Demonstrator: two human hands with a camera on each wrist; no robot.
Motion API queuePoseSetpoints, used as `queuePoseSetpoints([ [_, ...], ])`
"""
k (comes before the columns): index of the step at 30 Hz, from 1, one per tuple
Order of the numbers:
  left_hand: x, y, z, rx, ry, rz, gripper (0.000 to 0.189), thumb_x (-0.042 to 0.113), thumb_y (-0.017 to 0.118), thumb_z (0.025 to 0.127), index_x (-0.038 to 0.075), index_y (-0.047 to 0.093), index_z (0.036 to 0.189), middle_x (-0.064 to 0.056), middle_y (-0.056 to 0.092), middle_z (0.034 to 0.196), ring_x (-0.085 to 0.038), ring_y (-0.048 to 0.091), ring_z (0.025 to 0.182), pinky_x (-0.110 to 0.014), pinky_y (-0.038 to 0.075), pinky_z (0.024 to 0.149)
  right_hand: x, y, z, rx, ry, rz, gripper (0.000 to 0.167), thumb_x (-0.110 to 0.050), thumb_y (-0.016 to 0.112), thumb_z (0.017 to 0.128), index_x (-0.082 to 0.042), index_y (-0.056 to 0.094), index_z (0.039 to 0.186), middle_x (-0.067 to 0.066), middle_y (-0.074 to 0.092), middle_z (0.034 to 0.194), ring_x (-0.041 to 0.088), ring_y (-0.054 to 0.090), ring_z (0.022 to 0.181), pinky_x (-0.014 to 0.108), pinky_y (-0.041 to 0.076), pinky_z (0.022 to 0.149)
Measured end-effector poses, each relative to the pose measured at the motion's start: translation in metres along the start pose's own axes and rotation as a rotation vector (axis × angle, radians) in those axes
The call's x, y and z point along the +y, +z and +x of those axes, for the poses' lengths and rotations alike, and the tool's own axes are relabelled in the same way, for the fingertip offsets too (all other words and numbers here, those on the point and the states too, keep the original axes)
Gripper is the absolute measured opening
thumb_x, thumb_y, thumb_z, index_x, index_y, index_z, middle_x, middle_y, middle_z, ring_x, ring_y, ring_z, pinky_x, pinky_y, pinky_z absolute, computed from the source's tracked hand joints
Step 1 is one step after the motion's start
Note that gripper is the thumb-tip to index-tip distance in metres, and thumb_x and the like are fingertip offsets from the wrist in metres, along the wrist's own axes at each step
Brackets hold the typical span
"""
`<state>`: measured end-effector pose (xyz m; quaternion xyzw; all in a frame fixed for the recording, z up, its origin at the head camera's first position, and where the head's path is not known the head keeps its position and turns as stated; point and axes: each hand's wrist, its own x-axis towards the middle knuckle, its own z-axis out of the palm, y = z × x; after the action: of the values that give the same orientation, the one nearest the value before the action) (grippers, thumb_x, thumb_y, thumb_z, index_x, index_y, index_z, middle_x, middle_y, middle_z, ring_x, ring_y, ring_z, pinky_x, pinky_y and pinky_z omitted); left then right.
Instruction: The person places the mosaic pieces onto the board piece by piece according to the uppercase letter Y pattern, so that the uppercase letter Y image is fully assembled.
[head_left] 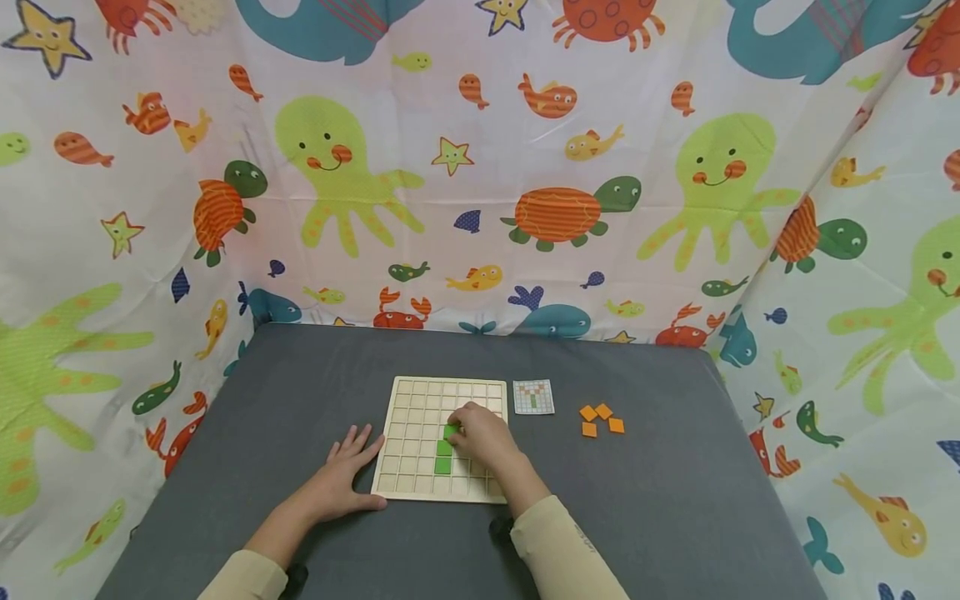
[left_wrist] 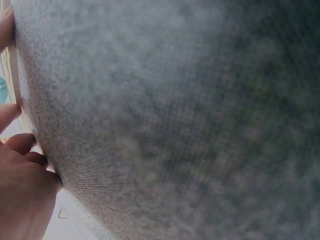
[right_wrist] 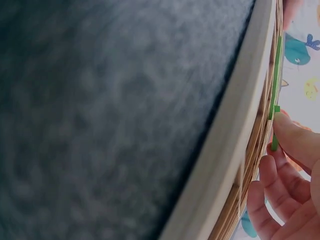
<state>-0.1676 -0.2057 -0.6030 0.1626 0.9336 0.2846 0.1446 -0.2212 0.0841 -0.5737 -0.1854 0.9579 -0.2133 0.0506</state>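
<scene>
A pale wooden grid board (head_left: 408,415) lies on the grey table. Two green square tiles (head_left: 443,465) sit in its cells, one above the other, near the middle. Just above them my right hand (head_left: 483,437) pinches another green tile (head_left: 450,432) between thumb and fingertips. The right wrist view shows this held tile (right_wrist: 274,137) standing edge-on close over the grid, its lower end between the fingers. My left hand (head_left: 341,479) rests with spread fingers at the board's lower left corner, fingertips and thumb at the edge.
Right of the board lies a small pattern card (head_left: 533,397) with a printed grid. Several orange square tiles (head_left: 589,429) lie loose beyond it. A sea-animal curtain (head_left: 465,225) encloses the table (head_left: 675,467) at the back and sides.
</scene>
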Motion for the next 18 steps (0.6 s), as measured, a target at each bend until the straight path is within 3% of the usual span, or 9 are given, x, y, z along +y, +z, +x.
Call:
queuePoseSetpoints([
  [18,-0.0004,0.0001,-0.0009,0.007,0.004,0.018,0.115,0.061,0.085,0.069,0.012,0.032,0.159,-0.021,0.015,0.167,-0.046,0.003,0.155,-0.067,0.007,0.121,-0.0009,0.0049,0.0071,-0.005,0.005,0.028,0.024,-0.029,0.078,0.09,-0.018,0.075,0.111,-0.004,0.067,0.109,0.011,0.064,0.09,0.031,0.055,0.078],
])
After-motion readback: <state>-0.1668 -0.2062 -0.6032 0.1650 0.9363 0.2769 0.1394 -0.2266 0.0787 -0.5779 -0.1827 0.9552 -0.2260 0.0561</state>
